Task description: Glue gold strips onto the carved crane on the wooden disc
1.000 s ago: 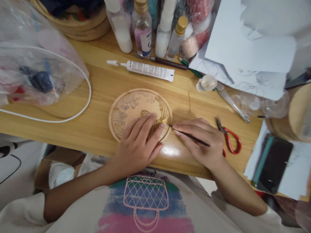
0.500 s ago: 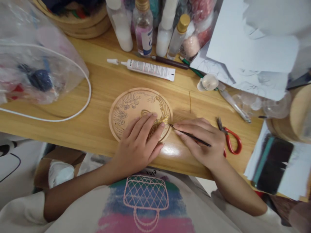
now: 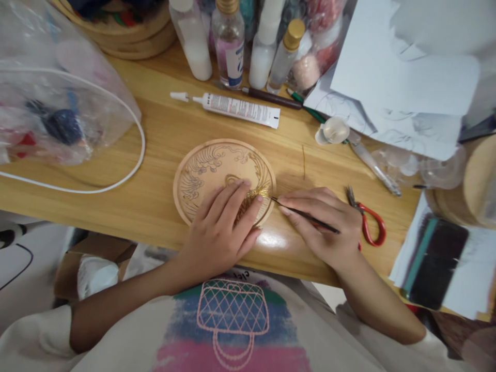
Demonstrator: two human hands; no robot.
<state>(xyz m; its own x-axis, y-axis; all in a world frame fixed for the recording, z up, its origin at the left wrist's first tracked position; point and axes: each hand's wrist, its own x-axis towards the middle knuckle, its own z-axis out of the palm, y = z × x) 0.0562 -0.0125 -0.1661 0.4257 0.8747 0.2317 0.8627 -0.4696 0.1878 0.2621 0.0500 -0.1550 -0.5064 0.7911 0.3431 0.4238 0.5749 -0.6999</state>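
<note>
A round wooden plate [image 3: 219, 170] with dark line drawings and gold wire-like lines lies on the wooden table [image 3: 155, 139]. My left hand [image 3: 222, 227] rests on its lower part, fingers spread and flat, hiding some of the pattern. Just right of the plate, my right hand [image 3: 323, 222] pinches a thin dark tool [image 3: 313, 221], its tip at the plate's right rim. A thin gold strand [image 3: 304, 161] lies on the table above my right hand.
Red-handled pliers [image 3: 372, 227] lie right of my right hand. Beyond the plate are a white tube [image 3: 240, 109], a dark pen-like tool and upright bottles [image 3: 228, 51]. A plastic bag [image 3: 65, 98] is at left; papers [image 3: 399, 88] and a phone [image 3: 437, 263] are at right.
My right hand and the thin tool have shifted very slightly to the right. My left hand and the plate look the same.
</note>
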